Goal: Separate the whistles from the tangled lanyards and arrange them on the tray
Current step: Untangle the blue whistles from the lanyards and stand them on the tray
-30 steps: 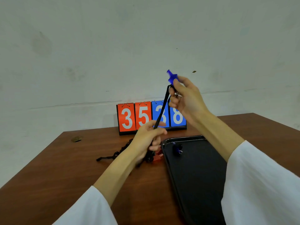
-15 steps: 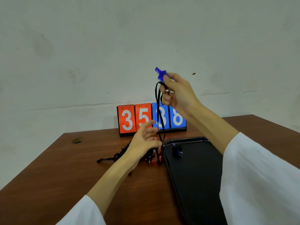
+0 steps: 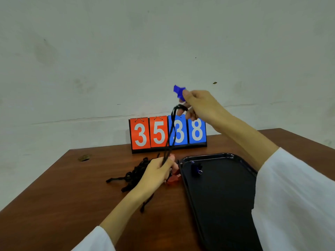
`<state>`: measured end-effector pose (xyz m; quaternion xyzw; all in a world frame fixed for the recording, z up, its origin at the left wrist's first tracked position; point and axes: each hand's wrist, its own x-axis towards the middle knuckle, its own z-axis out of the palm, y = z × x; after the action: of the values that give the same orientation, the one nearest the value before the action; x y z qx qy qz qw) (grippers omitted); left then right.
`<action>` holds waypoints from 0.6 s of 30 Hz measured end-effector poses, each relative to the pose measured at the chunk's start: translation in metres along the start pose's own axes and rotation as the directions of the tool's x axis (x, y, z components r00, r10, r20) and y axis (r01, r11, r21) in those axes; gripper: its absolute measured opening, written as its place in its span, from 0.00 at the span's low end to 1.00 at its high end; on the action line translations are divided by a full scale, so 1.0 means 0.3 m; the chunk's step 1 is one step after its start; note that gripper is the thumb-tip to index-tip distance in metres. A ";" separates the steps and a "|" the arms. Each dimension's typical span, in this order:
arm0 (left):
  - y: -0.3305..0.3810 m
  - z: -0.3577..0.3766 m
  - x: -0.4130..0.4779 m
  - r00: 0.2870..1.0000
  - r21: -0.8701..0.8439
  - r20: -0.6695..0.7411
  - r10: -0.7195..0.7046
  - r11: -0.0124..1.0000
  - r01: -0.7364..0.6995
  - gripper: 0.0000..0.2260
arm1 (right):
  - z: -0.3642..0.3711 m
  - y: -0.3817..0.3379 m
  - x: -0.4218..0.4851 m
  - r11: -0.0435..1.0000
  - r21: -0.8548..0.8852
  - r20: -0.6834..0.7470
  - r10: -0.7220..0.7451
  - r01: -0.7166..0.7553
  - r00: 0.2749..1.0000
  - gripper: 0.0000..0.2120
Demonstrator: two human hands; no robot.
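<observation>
here the right hand (image 3: 199, 104) is pinching the blue whistle (image 3: 178, 92) high while the left hand (image 3: 156, 172) is gripping its black lanyard (image 3: 172, 129) low, likely tensioning it to unhook.

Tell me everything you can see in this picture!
Blue whistle: one, blue, up in the right hand.
Dark whistle: one, dark blue, on the tray.
Red whistles: maybe two, red, beside the tray.
Lanyard: one, black, stretched down to the left hand.
Lanyard pile: one, black, on the table.
Tray: one, black, table's right side.
Scoreboard: one, red and blue, back of table.
Table: one, brown.
Left hand: grips lanyard.
Right hand: pinches blue whistle.
</observation>
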<state>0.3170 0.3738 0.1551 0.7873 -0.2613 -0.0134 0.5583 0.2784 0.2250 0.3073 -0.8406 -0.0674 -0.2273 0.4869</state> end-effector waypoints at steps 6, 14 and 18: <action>-0.088 -0.050 0.021 0.983 0.142 -0.086 -0.161 0.975 0.172 0.08 | 0.026 0.110 -0.004 0.998 -0.058 -0.193 -0.026 0.015 0.981 0.13; -0.015 0.010 -0.029 0.990 0.007 -0.140 0.032 0.999 -0.031 0.22 | 0.162 0.226 -0.119 0.948 0.227 0.089 0.207 -0.222 0.974 0.12; 0.001 0.036 -0.012 0.994 -0.473 -0.083 -0.078 0.881 0.029 0.20 | 0.219 0.282 -0.158 0.901 0.325 0.076 0.279 -0.288 0.957 0.10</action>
<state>0.3104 0.3659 0.1505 0.6347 -0.2003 -0.0528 0.7445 0.2854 0.2421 0.1917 -0.7502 0.0115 -0.1277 0.6487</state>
